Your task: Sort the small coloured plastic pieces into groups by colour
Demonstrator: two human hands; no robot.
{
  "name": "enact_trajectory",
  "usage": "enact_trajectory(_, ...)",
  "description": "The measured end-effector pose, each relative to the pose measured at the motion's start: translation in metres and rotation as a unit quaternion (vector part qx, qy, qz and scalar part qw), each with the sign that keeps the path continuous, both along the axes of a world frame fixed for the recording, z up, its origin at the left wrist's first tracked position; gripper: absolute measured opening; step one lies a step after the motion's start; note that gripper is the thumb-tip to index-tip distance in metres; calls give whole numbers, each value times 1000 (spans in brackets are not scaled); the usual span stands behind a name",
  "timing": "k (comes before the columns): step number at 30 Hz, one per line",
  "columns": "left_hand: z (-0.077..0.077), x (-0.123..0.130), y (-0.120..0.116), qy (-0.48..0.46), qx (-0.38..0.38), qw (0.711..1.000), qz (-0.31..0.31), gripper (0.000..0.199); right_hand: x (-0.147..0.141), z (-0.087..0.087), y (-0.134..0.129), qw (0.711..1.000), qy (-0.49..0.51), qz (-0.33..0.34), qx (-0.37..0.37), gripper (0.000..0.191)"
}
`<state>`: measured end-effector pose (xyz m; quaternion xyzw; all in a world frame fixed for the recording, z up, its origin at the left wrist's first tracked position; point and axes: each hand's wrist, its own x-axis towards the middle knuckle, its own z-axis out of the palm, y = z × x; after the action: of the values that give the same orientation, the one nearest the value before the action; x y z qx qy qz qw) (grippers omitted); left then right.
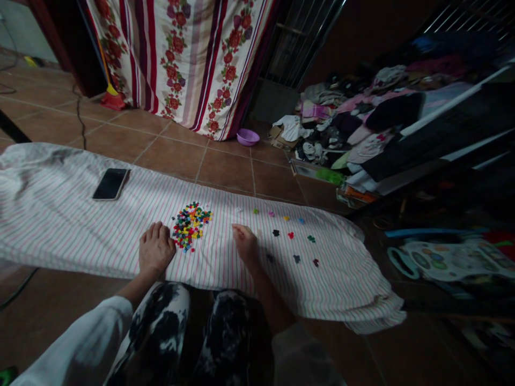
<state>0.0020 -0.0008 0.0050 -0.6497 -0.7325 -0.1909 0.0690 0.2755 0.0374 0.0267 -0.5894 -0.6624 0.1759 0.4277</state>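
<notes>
Trousers (171, 308): black-and-white, knees at the table's near edge.
Left hand (156, 247): palm down on the cloth, fingers loosely extended, beside the pile.
Right hand (243, 238): thumb and fingertips drawn narrow; cannot tell whether they pinch a piece.
Mixed pile (191, 228): tiny multicoloured pieces, between the hands.
Sorted clusters (291, 235): right of the pile, in rough rows by colour, among them pink, yellow, blue, black, red and green.
Table (333, 279): narrow, covered with striped cloth.
Phone (111, 184): dark screen up, at left.
Basin (248, 138): purple, mouth up on the tiled floor (225, 163), by the flowered curtain (181, 64).
Heap (341, 118): clothes, at far right.
</notes>
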Motion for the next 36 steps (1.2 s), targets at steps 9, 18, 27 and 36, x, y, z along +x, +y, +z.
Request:
enact_trajectory(9,0,0,1,0,5,1000,-2,32,-110,-6,-26,969,-134,180,-103,26)
enact_trajectory(18,-2,1,0,-3,13,1000,-4,33,-128,-1,-27,952,-217,166,-135,22)
enact_trajectory(27,-1,1,1,-3,9,1000,-4,32,-123,-10,-26,979,-67,152,-114,18)
enact_trajectory(36,-1,1,-1,-15,23,1000,-14,32,-113,-11,-36,986,38,72,-144,20)
